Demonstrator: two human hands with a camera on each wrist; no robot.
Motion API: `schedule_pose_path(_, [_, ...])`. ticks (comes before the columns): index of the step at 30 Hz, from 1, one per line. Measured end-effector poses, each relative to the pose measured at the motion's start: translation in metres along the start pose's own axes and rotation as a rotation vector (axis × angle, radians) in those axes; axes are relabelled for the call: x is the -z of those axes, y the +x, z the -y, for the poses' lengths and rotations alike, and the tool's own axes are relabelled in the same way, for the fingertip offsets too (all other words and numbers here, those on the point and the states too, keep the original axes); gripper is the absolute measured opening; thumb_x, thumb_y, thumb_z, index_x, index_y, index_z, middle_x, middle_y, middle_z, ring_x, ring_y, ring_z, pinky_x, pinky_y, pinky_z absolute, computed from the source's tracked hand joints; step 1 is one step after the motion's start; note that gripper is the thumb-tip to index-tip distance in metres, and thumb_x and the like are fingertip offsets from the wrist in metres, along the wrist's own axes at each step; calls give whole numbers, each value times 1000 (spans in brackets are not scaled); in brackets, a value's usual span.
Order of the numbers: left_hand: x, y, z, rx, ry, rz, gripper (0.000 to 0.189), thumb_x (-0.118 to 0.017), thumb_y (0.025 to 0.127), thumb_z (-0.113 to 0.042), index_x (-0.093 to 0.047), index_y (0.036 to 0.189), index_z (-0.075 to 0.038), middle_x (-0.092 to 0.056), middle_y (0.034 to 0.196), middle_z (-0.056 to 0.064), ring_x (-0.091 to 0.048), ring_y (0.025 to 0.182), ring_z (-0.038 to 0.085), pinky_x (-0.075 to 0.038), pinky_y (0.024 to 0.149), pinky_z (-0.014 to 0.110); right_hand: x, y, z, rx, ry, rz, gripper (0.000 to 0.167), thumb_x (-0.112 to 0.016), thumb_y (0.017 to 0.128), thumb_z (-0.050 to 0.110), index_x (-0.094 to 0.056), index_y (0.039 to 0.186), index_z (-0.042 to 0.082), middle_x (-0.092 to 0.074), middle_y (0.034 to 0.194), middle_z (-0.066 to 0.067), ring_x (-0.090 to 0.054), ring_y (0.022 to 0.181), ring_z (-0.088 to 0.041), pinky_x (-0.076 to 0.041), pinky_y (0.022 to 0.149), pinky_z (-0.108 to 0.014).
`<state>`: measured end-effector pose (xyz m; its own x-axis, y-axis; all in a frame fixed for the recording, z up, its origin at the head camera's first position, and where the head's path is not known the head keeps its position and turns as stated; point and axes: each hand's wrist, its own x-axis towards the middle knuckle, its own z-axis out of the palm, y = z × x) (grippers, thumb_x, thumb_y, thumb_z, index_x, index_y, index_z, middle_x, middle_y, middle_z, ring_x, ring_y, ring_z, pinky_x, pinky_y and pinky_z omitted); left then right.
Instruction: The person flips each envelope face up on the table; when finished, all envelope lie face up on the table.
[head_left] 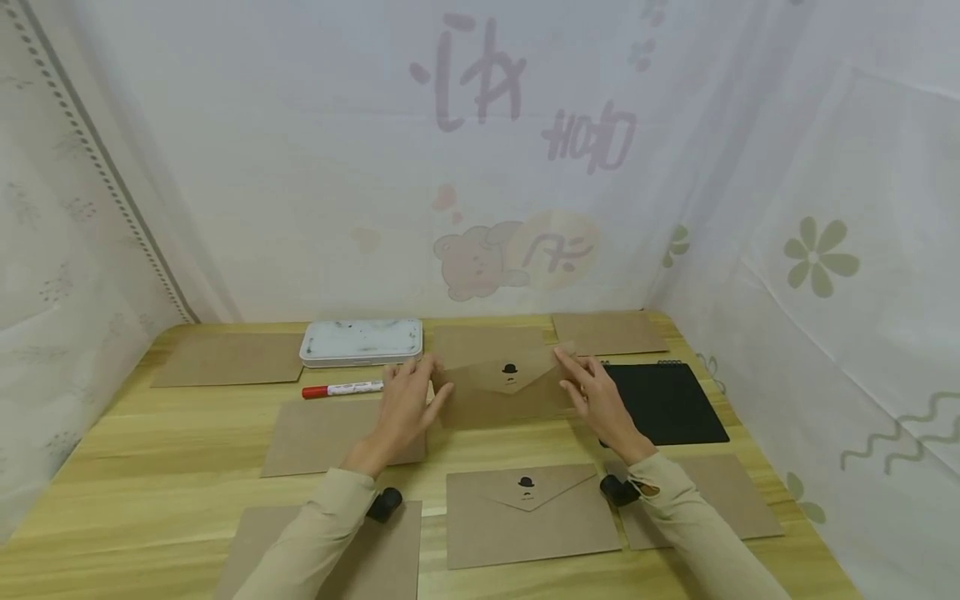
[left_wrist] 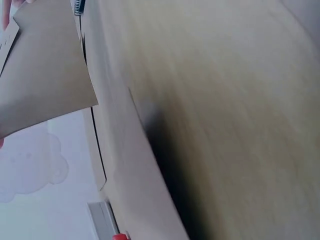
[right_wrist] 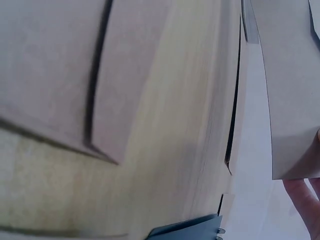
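Note:
Both hands hold a brown kraft envelope (head_left: 487, 408) by its two ends, raised above the table with its pointed flap and black hat print facing me. My left hand (head_left: 405, 404) pinches the left end, thumb in front. At the other end, my right hand (head_left: 597, 404) grips the upper right corner. In the left wrist view the envelope (left_wrist: 47, 65) hangs at the upper left; the left hand is nearly all hidden there. Fingers of the right hand (right_wrist: 304, 202) show at the lower corner of the envelope (right_wrist: 287, 110) in the right wrist view.
Nearest me lies another hat-printed envelope (head_left: 528, 533). Several plain brown envelopes (head_left: 228, 358) are spread over the wooden table (head_left: 157, 458). A white tin case (head_left: 362, 340) stands at the back, a red-capped marker (head_left: 341, 389) before it. Right of centre is a black spiral notebook (head_left: 667, 404).

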<state>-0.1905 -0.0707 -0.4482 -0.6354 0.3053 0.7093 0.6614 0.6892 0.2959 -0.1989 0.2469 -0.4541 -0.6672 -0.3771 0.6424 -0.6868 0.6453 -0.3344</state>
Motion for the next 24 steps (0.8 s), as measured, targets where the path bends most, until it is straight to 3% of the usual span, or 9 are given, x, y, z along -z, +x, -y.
schedule_pose_path(4, [-4,-2,1,-10,31,84,41,-85,65,-27,-55,91,-14,-62,83,1,-42,78,24,-26,72,48,-2,-4,-2,7,-2,-17,59,-67,81,-5,-48,136,5,-50,95,-11,-38,64,-8,-36,53,-23])
schedule_pose_path(8, [-6,-5,0,28,40,197,63,-89,56,-35,-56,106,-15,-59,101,4,-41,93,28,-26,80,53,-3,-8,-3,7,4,-23,59,-67,80,-6,-48,135,4,-49,91,-10,-36,64,-7,-37,53,-23])
schedule_pose_path(12, [-7,-4,-2,65,16,237,68,-90,56,-31,-56,112,-16,-55,103,4,-40,97,27,-23,83,51,-1,-9,-2,-14,9,-13,58,-67,81,-4,-48,136,5,-49,91,-10,-37,64,-8,-38,54,-23])
schedule_pose_path(20, [-11,-2,-4,83,43,255,57,-89,58,-28,-60,107,-17,-54,105,6,-40,99,30,-23,85,53,-2,-13,2,-78,-36,8,55,-69,81,-3,-51,132,3,-49,90,-11,-41,64,-10,-41,54,-25])
schedule_pose_path(24, [-14,-8,-2,141,69,308,61,-87,60,-34,-62,113,-16,-53,110,9,-39,105,32,-21,87,56,-6,-16,5,-109,-66,81,48,-69,81,-1,-56,127,1,-48,88,-8,-39,62,-7,-40,52,-23])
